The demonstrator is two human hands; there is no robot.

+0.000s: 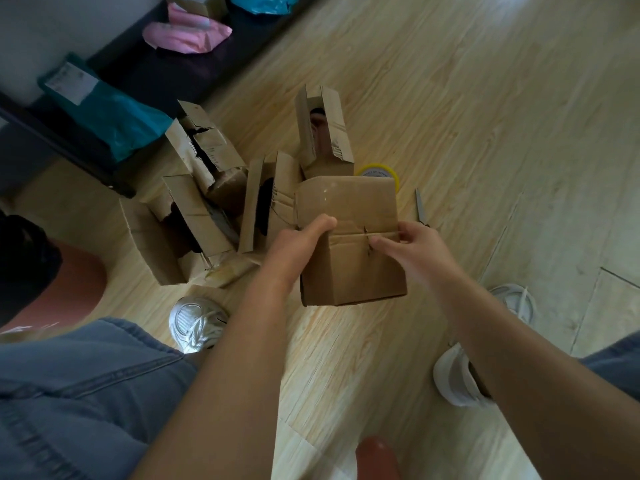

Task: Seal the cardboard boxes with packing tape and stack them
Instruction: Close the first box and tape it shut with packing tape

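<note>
Cardboard box (349, 209) sits in both your hands above the wooden floor (467, 116), its flaps folded shut along a seam. Your left hand (298, 245) grips its left side, thumb on top; your right hand (410, 244) holds the right edge, one finger laid along the seam. Just beyond lies a yellow tape roll (379, 171), partly hidden, a slim grey tool (420, 206) to its right. Open boxes (194, 220) stand left and farther off.

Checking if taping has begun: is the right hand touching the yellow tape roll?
Apart. The head view shows the right hand holding the box at its near side, while the tape roll lies past the box's far edge, cardboard between them.
</note>
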